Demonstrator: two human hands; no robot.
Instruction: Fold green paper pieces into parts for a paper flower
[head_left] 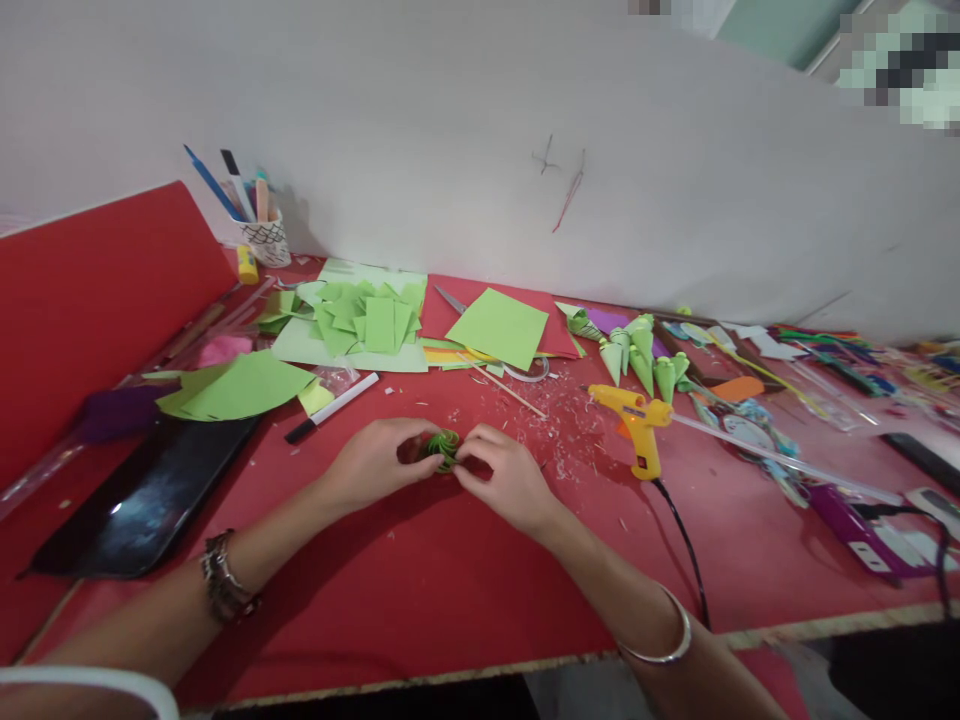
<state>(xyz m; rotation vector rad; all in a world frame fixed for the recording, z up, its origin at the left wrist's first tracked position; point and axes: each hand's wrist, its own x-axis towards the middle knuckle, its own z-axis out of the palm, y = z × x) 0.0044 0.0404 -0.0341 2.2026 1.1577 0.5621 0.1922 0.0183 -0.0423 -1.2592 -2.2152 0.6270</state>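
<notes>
A small bundle of thin green loops (pixel 442 450) is held between my two hands, low over the red tabletop; its material is too small to tell. The thumb and fingers of my left hand (pixel 379 462) close on its left side. From the other side, my right hand (pixel 506 475) pinches its right edge with thumb and fingertips. A white marker with a black cap (pixel 334 407) lies beyond my left hand. Scattered paper scraps (pixel 555 430) and a thin wooden stick (pixel 506 388) are just past my right hand.
A yellow glue gun (pixel 637 425) with a black cord lies to the right. Green paper cones (pixel 641 350), cut green paper pieces (pixel 390 325) and a pen cup (pixel 266 240) line the back. At left is a black tablet-like slab (pixel 150 500); at right, a purple power strip (pixel 862 530).
</notes>
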